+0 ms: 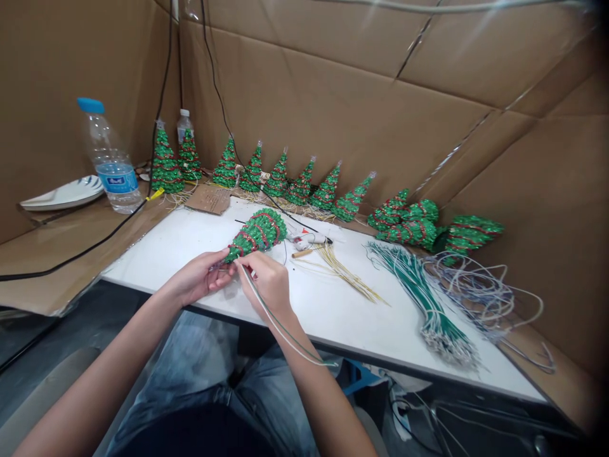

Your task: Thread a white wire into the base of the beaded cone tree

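Observation:
A small green beaded tree with red bands (pixel 257 233) lies tilted over the white table (pixel 333 311), its narrow tip pointing toward me. My left hand (pixel 200 278) pinches that tip with closed fingers. My right hand (pixel 267 279) is closed beside it, gripping a thin green-and-white wire (pixel 285 333) that trails back over my forearm.
A row of finished beaded trees (pixel 285 178) lines the cardboard wall, with more lying at the right (pixel 419 225). A bundle of green wires (pixel 428 298), grey wires (pixel 480 292), straw-coloured sticks (pixel 347 273), a water bottle (pixel 111 158) and a plate (pixel 61 193) are about.

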`<state>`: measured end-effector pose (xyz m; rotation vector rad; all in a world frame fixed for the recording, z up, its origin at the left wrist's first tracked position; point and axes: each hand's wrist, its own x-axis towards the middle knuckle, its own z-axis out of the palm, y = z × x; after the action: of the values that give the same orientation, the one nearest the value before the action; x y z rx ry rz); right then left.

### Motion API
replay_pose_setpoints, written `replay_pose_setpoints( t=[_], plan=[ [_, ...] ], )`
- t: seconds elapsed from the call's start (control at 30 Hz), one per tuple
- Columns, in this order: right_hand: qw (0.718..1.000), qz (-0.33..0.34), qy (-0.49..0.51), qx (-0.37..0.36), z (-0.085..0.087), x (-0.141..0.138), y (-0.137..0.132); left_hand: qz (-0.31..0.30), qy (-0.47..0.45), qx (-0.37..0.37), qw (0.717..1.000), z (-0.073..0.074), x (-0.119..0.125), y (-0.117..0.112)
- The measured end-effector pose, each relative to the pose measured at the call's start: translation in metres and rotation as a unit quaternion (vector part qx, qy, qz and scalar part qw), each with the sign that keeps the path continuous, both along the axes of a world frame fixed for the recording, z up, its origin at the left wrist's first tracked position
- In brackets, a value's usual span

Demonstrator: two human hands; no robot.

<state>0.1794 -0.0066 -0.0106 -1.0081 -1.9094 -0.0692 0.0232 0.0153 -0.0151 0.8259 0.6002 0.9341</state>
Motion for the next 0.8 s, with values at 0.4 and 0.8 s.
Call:
replay_pose_setpoints(
  t=[0.4, 0.8],
  plan=[
    [0.998, 0.026, 0.000, -0.051, 0.0001, 0.0012, 0.0006, 0.001, 0.001, 0.006, 1.000, 0.0001, 0.0003, 0.0000],
    [0.995, 0.038, 0.043, -0.081, -0.0050, -0.0033, 0.0064, 0.005, 0.001, 0.006, 1.000, 0.0018, 0.0015, -0.0013]
  ],
)
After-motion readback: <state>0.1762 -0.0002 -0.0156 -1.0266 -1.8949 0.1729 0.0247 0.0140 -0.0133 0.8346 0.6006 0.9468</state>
